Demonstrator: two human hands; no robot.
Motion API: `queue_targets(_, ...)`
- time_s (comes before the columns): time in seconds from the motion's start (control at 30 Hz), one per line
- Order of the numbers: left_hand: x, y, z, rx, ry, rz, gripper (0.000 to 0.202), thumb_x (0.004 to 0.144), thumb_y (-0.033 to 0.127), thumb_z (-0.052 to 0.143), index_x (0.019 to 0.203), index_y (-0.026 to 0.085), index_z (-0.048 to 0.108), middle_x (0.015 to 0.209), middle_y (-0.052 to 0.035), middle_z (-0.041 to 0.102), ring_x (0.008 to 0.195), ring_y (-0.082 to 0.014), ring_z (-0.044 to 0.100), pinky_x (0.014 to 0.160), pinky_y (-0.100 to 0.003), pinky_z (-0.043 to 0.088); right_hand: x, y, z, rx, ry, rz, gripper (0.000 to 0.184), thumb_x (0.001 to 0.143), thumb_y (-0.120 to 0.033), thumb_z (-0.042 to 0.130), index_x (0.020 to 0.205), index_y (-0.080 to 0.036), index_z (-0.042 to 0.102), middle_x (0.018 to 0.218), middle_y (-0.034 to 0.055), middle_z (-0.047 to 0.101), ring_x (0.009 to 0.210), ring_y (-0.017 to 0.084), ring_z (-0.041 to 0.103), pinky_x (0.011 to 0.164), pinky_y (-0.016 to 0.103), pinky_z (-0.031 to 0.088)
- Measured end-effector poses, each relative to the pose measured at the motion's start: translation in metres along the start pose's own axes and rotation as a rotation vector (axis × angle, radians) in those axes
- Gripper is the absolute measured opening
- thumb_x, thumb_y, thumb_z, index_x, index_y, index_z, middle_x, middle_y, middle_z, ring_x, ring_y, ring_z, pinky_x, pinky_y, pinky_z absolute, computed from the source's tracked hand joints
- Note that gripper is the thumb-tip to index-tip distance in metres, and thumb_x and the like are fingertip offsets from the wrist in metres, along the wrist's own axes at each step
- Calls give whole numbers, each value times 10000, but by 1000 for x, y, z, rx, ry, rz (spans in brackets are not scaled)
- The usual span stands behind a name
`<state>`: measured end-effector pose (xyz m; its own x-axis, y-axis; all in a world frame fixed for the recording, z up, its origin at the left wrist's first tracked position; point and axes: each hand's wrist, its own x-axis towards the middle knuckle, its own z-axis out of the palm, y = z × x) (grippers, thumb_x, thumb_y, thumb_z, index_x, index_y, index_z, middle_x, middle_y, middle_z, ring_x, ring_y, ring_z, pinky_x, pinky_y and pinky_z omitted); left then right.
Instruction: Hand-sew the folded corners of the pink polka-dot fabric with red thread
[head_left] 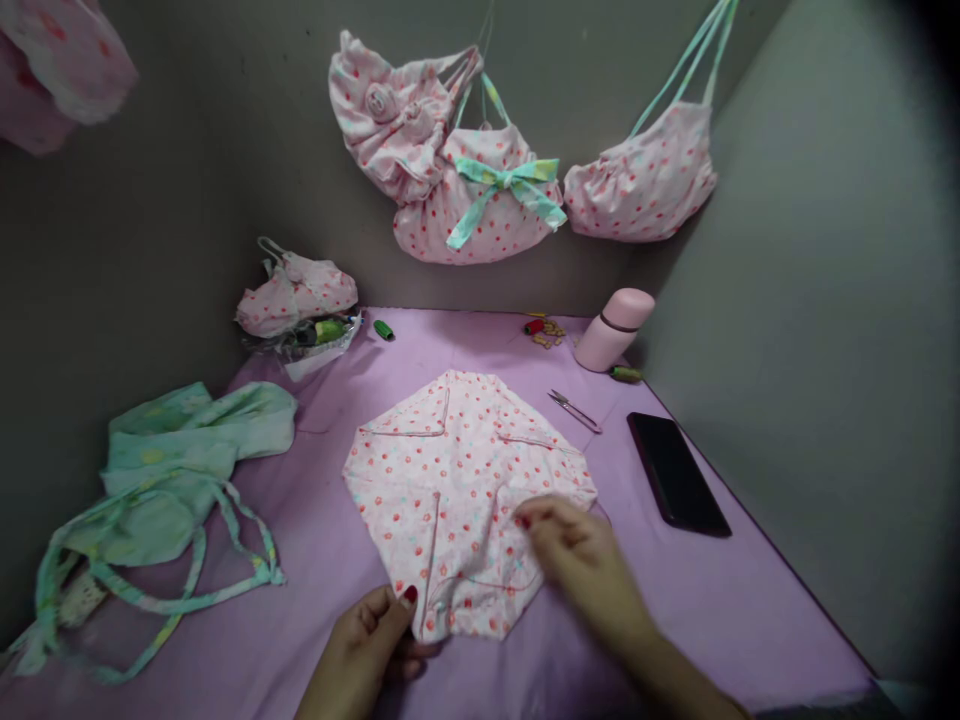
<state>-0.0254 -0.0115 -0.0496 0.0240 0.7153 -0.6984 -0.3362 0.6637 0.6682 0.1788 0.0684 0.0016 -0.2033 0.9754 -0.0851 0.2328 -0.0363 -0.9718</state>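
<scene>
Pink dotted cloth (pixel 457 480) lies flat mid-table (folded into a rough hexagon). Left hand (pixel 371 650) pinches its near edge, thumb on top. Right hand (pixel 577 555) rests on it, fingers loosely curled; grip unclear.

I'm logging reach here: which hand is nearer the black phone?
Right. The right hand rests on the pink fabric just left of the phone; the left hand pinches the fabric's near edge, farther off.

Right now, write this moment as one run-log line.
left hand: pinching near edge of pink dotted fabric | right hand: on fabric, blurred | nearby: snips, phone
</scene>
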Motion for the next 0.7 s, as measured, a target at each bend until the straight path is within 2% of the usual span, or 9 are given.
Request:
queue_targets(0.03, 0, 0, 0, -28, -8, 16, 444, 562, 560, 737, 688, 159, 593, 616, 6, 630, 574, -113, 572, 518, -185, 387, -6, 5, 18, -26, -131, 23, 168, 824, -262, 489, 771, -161, 614, 469, -54, 429, 387, 75, 345, 376, 191, 242)
queue_targets(0.07, 0, 0, 0, -47, -20, 24, 430, 563, 542, 746, 681, 156, 597, 611, 7, 633, 564, -109, 566, 515, -182, 383, -12, 10, 32, -57, -246, 11, 180, 831, -253, 487, 755, -158, 619, 502, -38, 476, 422, 79, 392, 402, 190, 270)
queue_targets(0.17, 0, 1, 0, -61, -48, 20, 415, 559, 521, 760, 678, 150, 617, 624, 0, 646, 568, -111, 563, 526, -187, 386, -23, 21, 55, -171, -399, -75, 179, 842, -188, 472, 794, -166, 643, 647, 0, 614, 563, 103, 530, 509, 190, 361)
queue_targets(0.27, 0, 2, 0, -76, -66, 23, 400, 562, 510, 763, 660, 148, 623, 619, 0, 644, 571, -113, 558, 533, -193, 386, -26, 27, 57, -258, -409, -102, 189, 834, -142, 467, 822, -179, 652, 697, 1, 654, 612, 111, 573, 552, 190, 383)
queue_targets(0.43, 2, 1, -1, -83, -97, 19, 390, 587, 497, 754, 686, 140, 631, 630, -8, 654, 573, -107, 550, 536, -190, 379, -25, 32, 55, -262, -436, -96, 205, 838, -135, 460, 859, -193, 655, 760, 2, 685, 660, 119, 612, 573, 189, 396)
queue_targets(0.7, 2, 0, -1, -74, -95, 30, 388, 606, 501, 740, 700, 142, 627, 641, -16, 662, 579, -114, 560, 542, -199, 378, -26, 39, 58, -298, -433, -77, 190, 840, -151, 463, 833, -184, 650, 724, 2, 679, 621, 118, 605, 546, 184, 390)
